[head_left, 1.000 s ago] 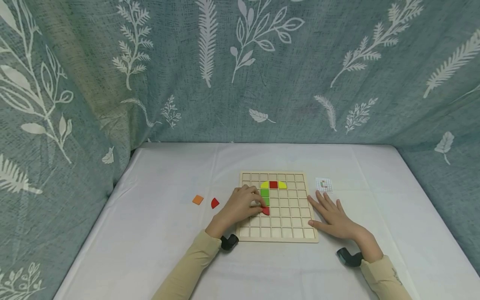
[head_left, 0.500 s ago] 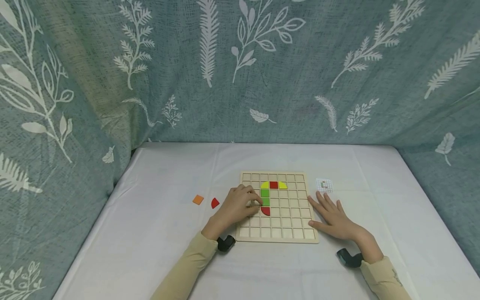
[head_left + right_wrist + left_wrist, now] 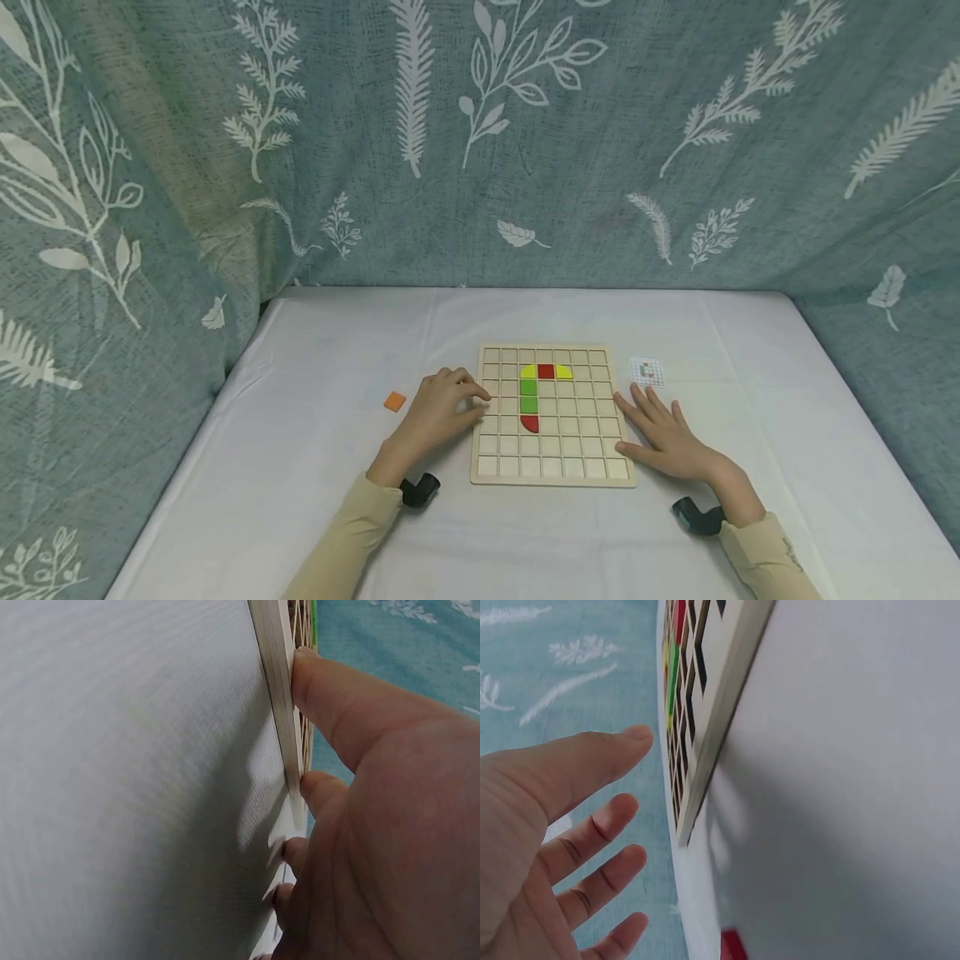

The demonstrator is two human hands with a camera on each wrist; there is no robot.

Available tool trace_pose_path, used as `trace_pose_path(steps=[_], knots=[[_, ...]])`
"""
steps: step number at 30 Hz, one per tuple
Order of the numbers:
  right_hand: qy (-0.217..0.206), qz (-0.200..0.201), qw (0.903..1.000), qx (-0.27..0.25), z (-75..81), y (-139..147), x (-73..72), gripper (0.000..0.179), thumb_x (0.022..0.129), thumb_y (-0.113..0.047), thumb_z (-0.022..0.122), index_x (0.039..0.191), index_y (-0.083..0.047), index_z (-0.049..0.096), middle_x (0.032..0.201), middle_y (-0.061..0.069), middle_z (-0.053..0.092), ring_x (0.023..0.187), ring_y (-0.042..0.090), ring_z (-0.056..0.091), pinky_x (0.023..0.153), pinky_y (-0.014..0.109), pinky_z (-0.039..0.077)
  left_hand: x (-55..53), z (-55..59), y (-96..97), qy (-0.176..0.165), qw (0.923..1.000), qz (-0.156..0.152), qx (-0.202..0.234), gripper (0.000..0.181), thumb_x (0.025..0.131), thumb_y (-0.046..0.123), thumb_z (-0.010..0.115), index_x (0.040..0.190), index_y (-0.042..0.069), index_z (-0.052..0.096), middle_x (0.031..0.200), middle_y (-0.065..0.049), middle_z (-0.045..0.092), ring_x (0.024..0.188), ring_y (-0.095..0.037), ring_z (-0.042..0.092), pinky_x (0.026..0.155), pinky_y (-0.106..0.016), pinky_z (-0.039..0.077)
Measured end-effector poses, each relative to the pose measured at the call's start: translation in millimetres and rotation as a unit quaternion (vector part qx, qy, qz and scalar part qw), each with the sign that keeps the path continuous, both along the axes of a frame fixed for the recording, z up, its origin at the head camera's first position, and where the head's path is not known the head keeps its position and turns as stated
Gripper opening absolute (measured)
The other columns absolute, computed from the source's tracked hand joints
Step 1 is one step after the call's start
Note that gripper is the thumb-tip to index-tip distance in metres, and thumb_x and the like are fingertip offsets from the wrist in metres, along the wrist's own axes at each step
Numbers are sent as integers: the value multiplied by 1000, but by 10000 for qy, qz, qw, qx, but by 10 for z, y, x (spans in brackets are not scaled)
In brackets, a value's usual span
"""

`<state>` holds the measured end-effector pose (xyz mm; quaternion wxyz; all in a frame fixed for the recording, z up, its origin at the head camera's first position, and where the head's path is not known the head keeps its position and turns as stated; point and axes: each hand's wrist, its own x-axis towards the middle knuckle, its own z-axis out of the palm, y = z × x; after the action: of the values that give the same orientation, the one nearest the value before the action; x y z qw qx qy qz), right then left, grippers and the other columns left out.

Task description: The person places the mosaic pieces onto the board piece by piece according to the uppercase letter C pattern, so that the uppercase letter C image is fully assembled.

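Holds nothing in the left hand point(image 3: 431, 412); bends its fingers loosely, with a gap between thumb and index finger. Hangs that hand at the left edge of a wooden grid board point(image 3: 555, 482), thumb and index fingertips at the rim; cannot tell whether touching the wood. Spreads the right hand point(image 3: 671, 437) beside the right edge of the board, fingers stretched out and holding nothing, thumb and index finger touching that edge.

Has the board flat on the white-covered table point(image 3: 570, 542), between both hands, with six pieces set in its squares. In the second row from the far side: a yellow quarter-round point(image 3: 528, 372), a red square point(image 3: 546, 372), then another yellow quarter-round point(image 3: 564, 372). In the same column as the first yellow one, toward the near side: two green squares point(image 3: 528, 387), then a red quarter-round point(image 3: 529, 423), curved side to the lower left.

On the table, left of the left hand and well apart from the board, an orange square point(image 3: 394, 402). At the bottom of the left wrist view, part of a red piece point(image 3: 733, 946), too cut off to tell its shape. Just beyond the right fingertips, a small white card point(image 3: 647, 372) with a coloured pattern on a grid.

Wears beige sleeves point(image 3: 337, 533) and a black device point(image 3: 698, 517) at each wrist. Faces a blue-green curtain point(image 3: 420, 217) with white leaves.
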<state>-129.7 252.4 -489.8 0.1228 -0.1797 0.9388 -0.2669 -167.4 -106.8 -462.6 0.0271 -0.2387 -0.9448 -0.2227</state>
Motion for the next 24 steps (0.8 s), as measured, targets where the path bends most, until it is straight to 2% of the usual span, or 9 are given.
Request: trace_pose_path(steps=[7, 13, 24], knots=[[84, 29, 9999, -51, -4, 4, 4, 74, 89, -44, 54, 147, -12, 24, 153, 23, 7, 139, 45, -3, 103, 66, -10, 41, 51, -200, 152, 9997, 162, 88, 19, 79, 23, 73, 97, 19, 72, 94, 2, 58, 93, -20, 51, 90, -51, 39], [168, 31, 9998, -104, -10, 4, 10, 74, 89, -44, 55, 147, -11, 25, 152, 24, 8, 138, 47, -1, 102, 67, -10, 68, 22, -379, 377, 9988, 318, 34, 18, 78, 20, 74, 96, 18, 72, 96, 2, 59, 91, -21, 51, 89, -53, 39], [114, 37, 9999, -71, -13, 6, 10, 73, 88, -43, 55, 147, -12, 25, 153, 23, 8, 139, 45, -2, 103, 66, -10, 139, -10, -728, 172, 9968, 708, 321, 22, 78, 18, 74, 100, 15, 72, 97, -2, 58, 88, -21, 49, 84, -49, 37]])
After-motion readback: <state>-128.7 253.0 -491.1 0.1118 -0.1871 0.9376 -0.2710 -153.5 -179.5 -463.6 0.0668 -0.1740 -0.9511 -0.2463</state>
